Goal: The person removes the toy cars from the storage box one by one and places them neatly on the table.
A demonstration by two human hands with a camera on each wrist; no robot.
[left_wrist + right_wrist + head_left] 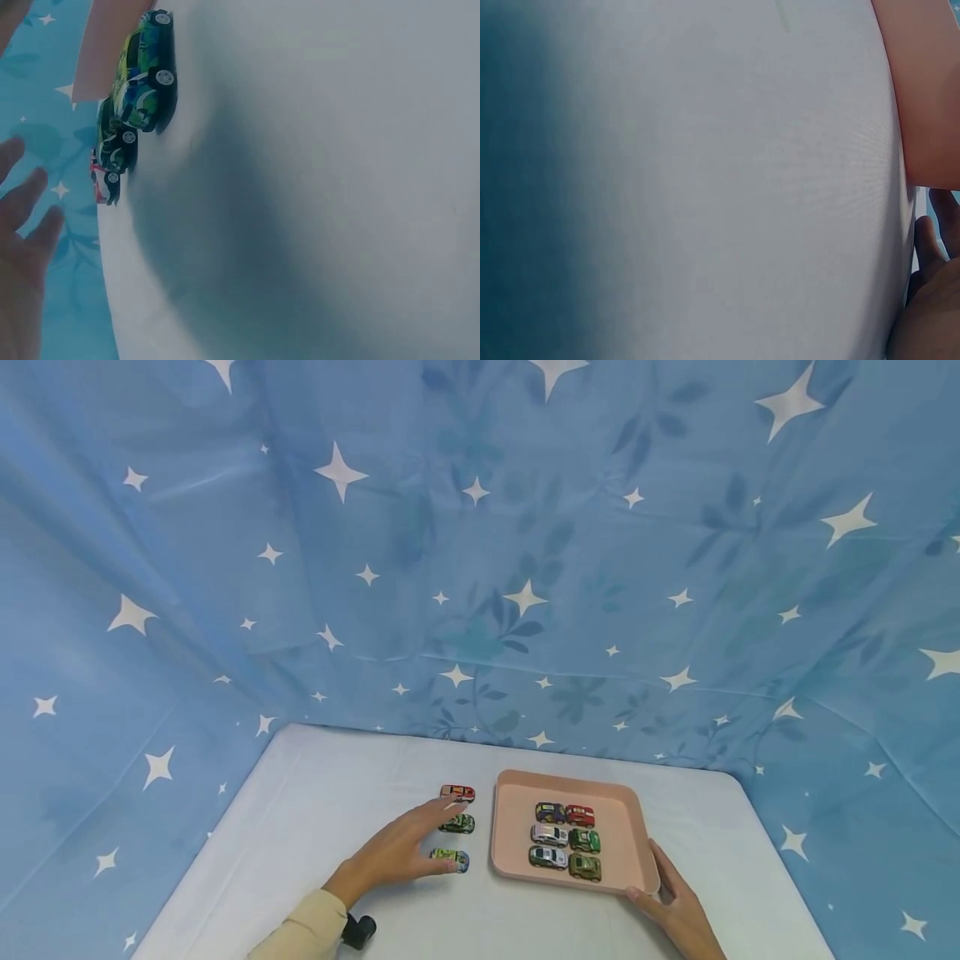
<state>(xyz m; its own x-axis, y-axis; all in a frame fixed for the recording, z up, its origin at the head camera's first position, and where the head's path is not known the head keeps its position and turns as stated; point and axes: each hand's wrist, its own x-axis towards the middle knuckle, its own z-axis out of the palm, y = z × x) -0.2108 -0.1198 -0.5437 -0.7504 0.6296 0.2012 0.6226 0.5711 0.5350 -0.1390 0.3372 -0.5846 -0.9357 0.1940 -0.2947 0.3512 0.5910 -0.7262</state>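
My left hand (397, 852) is over the table left of the tray, fingers stretched and spread, holding nothing. Around its fingertips stand three toy cars: a red one (467, 792) at the back, a dark green one (463, 824) in the middle, and a yellow-green and blue one (452, 857) by the thumb. The left wrist view also shows the yellow-green car (146, 71), apart from the fingers. My right hand (678, 912) grips the near right corner of the pink tray (517, 787), its thumb on the near side and fingers along the right side.
Several toy cars stand in the tray in two columns, among them a red car (581, 815), a silver car (548, 857) and an olive car (585, 867). A white cloth (360, 777) covers the table. Blue star-patterned curtains (480, 568) surround it.
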